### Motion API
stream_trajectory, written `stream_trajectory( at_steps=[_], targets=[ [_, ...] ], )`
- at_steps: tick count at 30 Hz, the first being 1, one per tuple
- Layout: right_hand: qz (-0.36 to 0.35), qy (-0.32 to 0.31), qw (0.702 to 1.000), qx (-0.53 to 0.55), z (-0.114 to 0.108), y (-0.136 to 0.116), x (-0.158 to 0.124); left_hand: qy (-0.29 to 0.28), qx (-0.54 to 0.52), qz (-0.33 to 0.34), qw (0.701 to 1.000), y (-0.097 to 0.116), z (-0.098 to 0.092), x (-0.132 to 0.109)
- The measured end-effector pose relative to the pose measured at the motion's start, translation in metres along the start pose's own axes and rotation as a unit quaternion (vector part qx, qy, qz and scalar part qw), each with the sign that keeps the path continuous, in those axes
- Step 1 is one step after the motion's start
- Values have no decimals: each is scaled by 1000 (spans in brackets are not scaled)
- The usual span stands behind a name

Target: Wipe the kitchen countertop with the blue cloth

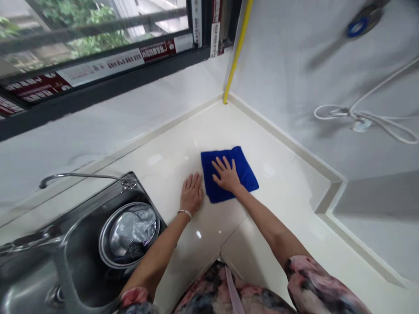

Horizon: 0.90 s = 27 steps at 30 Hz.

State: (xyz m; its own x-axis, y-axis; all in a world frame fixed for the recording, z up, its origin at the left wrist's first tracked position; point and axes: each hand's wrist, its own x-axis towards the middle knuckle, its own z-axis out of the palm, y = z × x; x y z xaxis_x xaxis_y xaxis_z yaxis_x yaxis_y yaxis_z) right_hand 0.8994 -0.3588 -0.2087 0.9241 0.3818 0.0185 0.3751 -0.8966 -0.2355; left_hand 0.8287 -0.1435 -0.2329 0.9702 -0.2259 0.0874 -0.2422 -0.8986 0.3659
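A blue cloth (247,174) lies spread on the pale, glossy countertop (262,235), one far corner slightly ruffled. On top of it rests my right hand (226,175), palm down with the fingers spread. Just left of the cloth, my left hand (191,192) lies flat on the bare counter, its fingers stretched out and fairly close together. It holds nothing, and a bracelet (185,213) circles that wrist.
To the left is a steel sink (83,231) with a faucet (85,175) and a metal colander (108,250) holding a crumpled cloth. A yellow pipe (240,48) rises at the corner. Looped white cable (366,114) hangs at the right wall. A window (131,52) is behind.
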Motion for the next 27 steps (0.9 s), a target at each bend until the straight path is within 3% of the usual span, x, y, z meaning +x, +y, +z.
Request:
stream_trajectory(
  at_steps=[5,11,14,17,19,22,24,27],
  targets=[
    [-66,-13,998,17,9,-34,-88,-1,12,-2,1000,2,-3,5],
    [-36,7,999,22,22,-65,-169,29,-5,5,1000,-3,1,9],
    [-5,23,1000,13,25,-64,-213,28,-7,-3,1000,-2,5,13],
    [36,19,999,-5,23,-44,-272,35,-12,-13,999,2,8,5],
    [71,16,997,-19,21,-20,-313,34,-8,-19,999,6,6,-16],
    [137,63,988,-35,19,21,-354,14,15,-21,1000,9,1,-76],
    [166,86,981,-41,20,42,-355,-5,37,-20,999,10,-3,-131],
    [222,94,970,-43,18,55,-318,-15,82,-24,996,6,-12,-229]
  ],
)
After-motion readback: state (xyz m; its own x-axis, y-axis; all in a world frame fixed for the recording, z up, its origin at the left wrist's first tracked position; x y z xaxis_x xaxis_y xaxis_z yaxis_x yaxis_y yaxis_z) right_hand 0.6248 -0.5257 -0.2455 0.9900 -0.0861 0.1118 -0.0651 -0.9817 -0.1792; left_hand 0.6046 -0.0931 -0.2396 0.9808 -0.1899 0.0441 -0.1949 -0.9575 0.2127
